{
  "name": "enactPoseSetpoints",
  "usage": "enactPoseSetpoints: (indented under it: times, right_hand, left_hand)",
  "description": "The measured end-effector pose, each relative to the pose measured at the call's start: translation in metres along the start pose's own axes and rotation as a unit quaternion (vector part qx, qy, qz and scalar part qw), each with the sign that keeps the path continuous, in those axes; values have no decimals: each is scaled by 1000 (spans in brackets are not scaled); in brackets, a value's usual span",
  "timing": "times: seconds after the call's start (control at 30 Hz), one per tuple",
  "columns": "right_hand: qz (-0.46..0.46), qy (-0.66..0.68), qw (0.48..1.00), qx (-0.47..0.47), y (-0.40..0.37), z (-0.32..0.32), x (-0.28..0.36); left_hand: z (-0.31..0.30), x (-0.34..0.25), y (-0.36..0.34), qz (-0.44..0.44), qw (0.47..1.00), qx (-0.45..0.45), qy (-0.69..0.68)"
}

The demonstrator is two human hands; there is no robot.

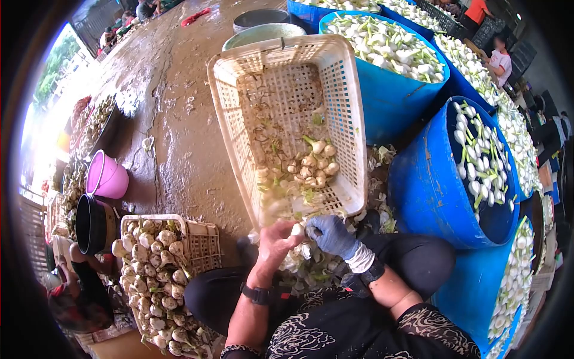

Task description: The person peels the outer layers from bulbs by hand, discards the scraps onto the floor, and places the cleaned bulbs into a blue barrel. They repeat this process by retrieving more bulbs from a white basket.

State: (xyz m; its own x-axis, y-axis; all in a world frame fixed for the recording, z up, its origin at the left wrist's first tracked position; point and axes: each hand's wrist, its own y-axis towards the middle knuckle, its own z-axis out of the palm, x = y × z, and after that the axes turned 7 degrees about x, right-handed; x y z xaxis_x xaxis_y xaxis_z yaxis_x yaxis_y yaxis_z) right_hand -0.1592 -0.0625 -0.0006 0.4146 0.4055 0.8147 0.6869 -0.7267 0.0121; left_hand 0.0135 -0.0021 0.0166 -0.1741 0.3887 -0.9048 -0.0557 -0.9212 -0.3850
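Note:
My bare left hand is closed around a pale garlic bulb over my lap. Close beside it is my right hand, in a blue-grey glove, its fingers curled together at the bulb; what they pinch is hidden. Just beyond both hands, a white plastic crate leans toward me. A small heap of garlic bulbs, with bits of root and green leaf, lies in its near part. Below my hands, peeled skins are piled between my legs.
To my left stands a crate heaped with unpeeled bulbs, with a black bucket and a pink bucket behind. Blue tubs of white bulbs line my right. Other people sit nearby. The concrete floor looks wet.

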Motion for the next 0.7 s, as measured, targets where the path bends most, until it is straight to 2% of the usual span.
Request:
enactPoseSetpoints:
  times: [0.07, 0.1, 0.17, 0.2, 0.27, 0.3, 0.4, 0.43, 0.47, 0.53, 0.57, 0.63, 0.7]
  right_hand:
    - [9, 8, 997, -72, 0, 18, -20]
    - [9, 8, 997, -74, -1, 26, -32]
    - [78, 120, 990, -5, -3, 40, -51]
    - [78, 121, 990, -5, -3, 35, -49]
    - [-19, 96, 995, -36, -6, 24, -46]
    - [1, 133, 990, -46, -5, 24, -40]
    - [14, 124, 991, -42, -4, 17, -27]
    - [19, 148, 988, -43, -3, 20, -26]
    - [19, 148, 988, -43, -5, 23, -28]
    - [-46, 96, 991, -87, -8, 28, -34]
    - [-46, 97, 991, -86, -9, 28, -39]
    - [-157, -53, 982, -92, -7, 20, -35]
    - [-123, -35, 989, -73, -8, 13, -23]
  left_hand:
    - [-1, 13, 3, 74, 996, -1, 46]
    - [-1, 17, 5, 74, 996, 0, 47]
    - [-2, 24, 6, 131, 975, 10, 181]
    - [-2, 23, 6, 130, 975, 10, 181]
    - [-1, 20, 3, 51, 998, 24, -41]
    - [0, 15, 3, 81, 994, 35, -64]
    - [2, 11, 6, 46, 999, 6, 4]
    - [11, 10, 7, -11, 1000, -23, -3]
    - [10, 8, 7, -11, 1000, -23, -4]
    - [7, 6, 6, -62, 997, 43, 26]
    - [9, 6, 5, -49, 997, 47, -34]
    - [9, 11, 4, -30, 997, 47, -62]
    - [10, 13, 5, -10, 995, 49, -89]
